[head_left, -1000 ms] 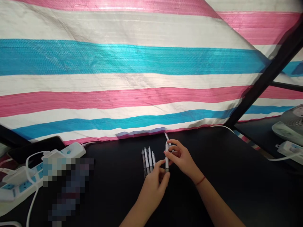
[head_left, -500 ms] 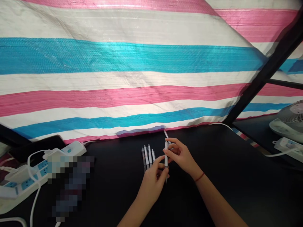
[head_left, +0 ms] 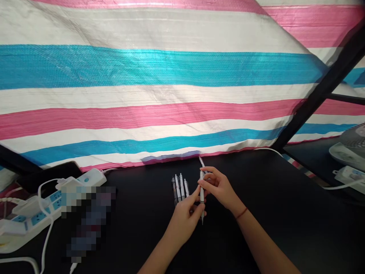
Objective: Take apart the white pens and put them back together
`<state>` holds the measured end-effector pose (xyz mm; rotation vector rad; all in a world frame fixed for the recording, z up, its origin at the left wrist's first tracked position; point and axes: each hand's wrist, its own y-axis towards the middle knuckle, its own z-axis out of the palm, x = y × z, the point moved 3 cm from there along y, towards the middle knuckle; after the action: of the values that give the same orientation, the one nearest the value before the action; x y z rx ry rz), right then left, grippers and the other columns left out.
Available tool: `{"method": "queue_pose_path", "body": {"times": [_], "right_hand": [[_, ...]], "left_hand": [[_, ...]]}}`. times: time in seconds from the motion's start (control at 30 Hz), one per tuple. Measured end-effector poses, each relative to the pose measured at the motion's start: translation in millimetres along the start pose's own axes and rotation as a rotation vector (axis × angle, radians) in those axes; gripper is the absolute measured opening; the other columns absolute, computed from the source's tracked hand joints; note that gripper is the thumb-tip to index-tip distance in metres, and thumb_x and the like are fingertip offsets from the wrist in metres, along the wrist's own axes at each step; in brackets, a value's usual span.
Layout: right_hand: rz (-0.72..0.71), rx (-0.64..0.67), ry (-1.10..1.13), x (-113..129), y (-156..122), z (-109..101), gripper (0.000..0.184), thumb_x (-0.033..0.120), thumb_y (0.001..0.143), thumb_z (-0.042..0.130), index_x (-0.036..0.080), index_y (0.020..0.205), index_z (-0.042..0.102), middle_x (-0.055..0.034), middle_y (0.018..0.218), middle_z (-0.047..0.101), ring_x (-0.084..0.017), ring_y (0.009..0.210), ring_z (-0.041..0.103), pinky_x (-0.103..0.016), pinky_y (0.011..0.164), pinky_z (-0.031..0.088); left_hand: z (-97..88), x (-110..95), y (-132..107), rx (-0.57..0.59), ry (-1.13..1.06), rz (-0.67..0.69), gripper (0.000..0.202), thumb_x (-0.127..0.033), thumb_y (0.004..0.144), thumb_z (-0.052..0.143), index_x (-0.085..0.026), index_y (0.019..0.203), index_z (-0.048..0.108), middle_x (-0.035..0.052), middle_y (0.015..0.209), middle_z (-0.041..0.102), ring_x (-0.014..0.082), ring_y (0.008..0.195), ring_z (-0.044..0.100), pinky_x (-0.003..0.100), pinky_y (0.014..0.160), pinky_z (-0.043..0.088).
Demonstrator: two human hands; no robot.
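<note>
Both hands hold one white pen (head_left: 202, 194) upright above the black table (head_left: 285, 213). My right hand (head_left: 218, 186) pinches its upper part, and a second white pen (head_left: 202, 161) sticks out behind those fingers. My left hand (head_left: 186, 219) grips the lower part, with the tip poking out below the fingers. Several white and black pens (head_left: 179, 187) lie side by side on the table just left of my hands.
A striped pink, white and blue tarp (head_left: 159, 87) hangs behind the table. White power strips (head_left: 42, 207) with plugs and cables lie at the left, next to a blurred patch. A black post (head_left: 319, 91) slants at the right; a fan (head_left: 352, 146) and another power strip (head_left: 349, 176) sit beyond it.
The hands stay in place with the pen between them. The pen has slid a little lower through my left fingers, so its tip now shows below. The camera shifted slightly.
</note>
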<state>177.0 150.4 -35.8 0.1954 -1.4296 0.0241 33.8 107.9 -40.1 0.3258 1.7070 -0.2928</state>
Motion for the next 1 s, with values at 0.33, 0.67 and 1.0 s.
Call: {"method": "queue_pose_path", "body": {"times": [0.33,0.67,1.0], "right_hand": [[0.014,-0.011,0.019,-7.2,1.9,1.0,0.039,0.034,0.074,0.069,0.024,0.109,0.054,0.0033,0.074,0.053,-0.013,0.063,0.059,-0.025,0.051,0.055],[0.008,-0.015,0.048,-4.9,1.3,-0.2,0.044,0.035,0.074,0.070,0.023,0.113,0.055,0.0017,0.076,0.058,-0.015,0.068,0.062,-0.028,0.056,0.056],[0.019,-0.018,0.057,-7.0,2.4,-0.6,0.042,0.035,0.071,0.072,0.023,0.109,0.057,0.0024,0.074,0.058,-0.015,0.065,0.062,-0.027,0.055,0.056]], "left_hand": [[-4.0,6.3,1.9,0.015,0.003,-0.020,0.051,-0.025,0.084,0.050,-0.027,0.134,0.043,0.0032,0.097,0.062,0.0148,0.070,0.066,0.030,0.066,0.055],[-6.9,1.5,2.5,0.042,0.038,-0.020,0.051,-0.026,0.086,0.050,-0.027,0.136,0.041,0.0024,0.097,0.062,0.0141,0.070,0.066,0.028,0.066,0.053],[-6.5,3.3,3.3,0.066,0.039,-0.041,0.055,-0.026,0.087,0.048,-0.029,0.140,0.033,0.0016,0.098,0.060,0.0137,0.072,0.066,0.028,0.066,0.054]]}}
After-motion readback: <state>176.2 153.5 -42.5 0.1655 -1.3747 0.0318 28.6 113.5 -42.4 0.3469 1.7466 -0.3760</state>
